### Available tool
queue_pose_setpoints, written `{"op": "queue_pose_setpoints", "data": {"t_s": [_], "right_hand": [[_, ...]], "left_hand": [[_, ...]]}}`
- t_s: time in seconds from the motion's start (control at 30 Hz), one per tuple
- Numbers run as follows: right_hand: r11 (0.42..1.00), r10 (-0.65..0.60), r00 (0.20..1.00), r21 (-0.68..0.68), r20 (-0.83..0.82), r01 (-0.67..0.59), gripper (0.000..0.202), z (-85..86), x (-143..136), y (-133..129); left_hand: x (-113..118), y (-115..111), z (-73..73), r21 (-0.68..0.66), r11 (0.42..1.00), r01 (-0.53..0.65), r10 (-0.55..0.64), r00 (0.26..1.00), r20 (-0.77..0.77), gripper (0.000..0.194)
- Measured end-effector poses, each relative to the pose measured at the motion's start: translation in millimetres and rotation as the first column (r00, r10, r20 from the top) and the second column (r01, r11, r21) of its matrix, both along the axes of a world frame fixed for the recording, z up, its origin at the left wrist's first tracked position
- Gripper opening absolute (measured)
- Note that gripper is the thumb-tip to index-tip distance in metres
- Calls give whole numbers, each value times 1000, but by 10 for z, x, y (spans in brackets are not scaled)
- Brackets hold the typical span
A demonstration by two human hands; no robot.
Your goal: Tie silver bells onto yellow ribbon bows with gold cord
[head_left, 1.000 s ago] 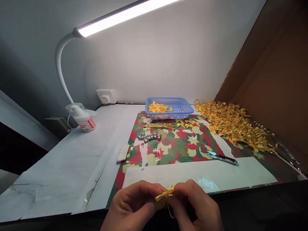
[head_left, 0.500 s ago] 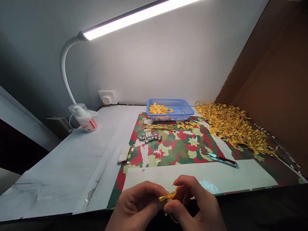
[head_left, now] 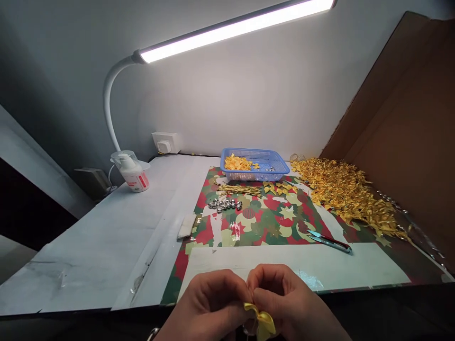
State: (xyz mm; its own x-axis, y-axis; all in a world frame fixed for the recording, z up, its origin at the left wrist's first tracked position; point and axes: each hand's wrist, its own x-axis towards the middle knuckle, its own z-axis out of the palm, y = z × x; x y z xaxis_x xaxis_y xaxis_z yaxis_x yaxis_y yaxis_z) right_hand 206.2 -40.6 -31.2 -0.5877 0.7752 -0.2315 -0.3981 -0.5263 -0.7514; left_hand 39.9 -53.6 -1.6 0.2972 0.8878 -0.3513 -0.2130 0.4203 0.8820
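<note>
left hand (head_left: 216, 303): bare, shiny silvery wristband (head_left: 153, 334) | right hand (head_left: 289, 298): bare

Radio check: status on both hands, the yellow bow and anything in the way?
Left hand and right hand close together, fingertips at the yellow bow. Exact grip hidden. Snips beyond right hand, clear of both.

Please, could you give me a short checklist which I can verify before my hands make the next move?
1. Yellow bow at the fingertips of both left hand and right hand: ok.
2. A hand free to pick up something: not ok; both are busy at the bow.
3. Back of the bow neat: cannot tell; it is out of sight.
4. Scissors lying apart from the hands: ok.
5. Silver bells grouped together on the patterned sheet: ok.
6. Lamp lit: ok.
</note>
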Motion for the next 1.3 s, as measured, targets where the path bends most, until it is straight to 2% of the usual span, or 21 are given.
{"op": "queue_pose_setpoints", "data": {"t_s": [0.1,0.2,0.37,0.5,0.77,0.87,0.9,0.97,1.07,1.2,1.3], "right_hand": [[999,-36,998,-31,-48,35,41,19,-24,6],[985,-173,979,-34,-109,170,39,39,-28,47],[948,-313,931,-126,-187,293,28,55,-22,103],[917,-389,886,-198,-251,347,30,56,-29,126],[888,-459,856,-92,-239,451,28,69,-6,205],[863,-486,864,84,-131,499,25,79,27,142],[858,-480,876,186,-44,479,20,88,47,103],[855,-440,883,378,163,356,23,111,93,11],[817,-418,835,550,357,173,29,139,138,-119],[717,-490,737,696,466,37,19,125,118,-192],[701,-513,717,713,471,33,24,108,95,-192]], "left_hand": [[-20,5,-23,10,999,50,-50,998,34,17],[-30,16,-67,29,995,95,-96,994,45,17],[-18,15,-78,19,995,102,-103,991,80,16],[5,3,-34,15,995,98,-99,990,102,22],[1,-6,6,-6,997,78,-78,997,6,25],[-33,-6,-50,15,996,93,-92,995,-26,25],[-47,-8,-69,35,995,99,-97,995,-37,25],[-73,-15,-95,77,992,96,-92,994,-55,24],[-98,-33,-87,138,987,84,-72,993,-94,20],[-78,-59,-24,136,985,107,-87,986,-146,25],[-23,-69,14,38,995,97,-94,992,-81,30]]}}
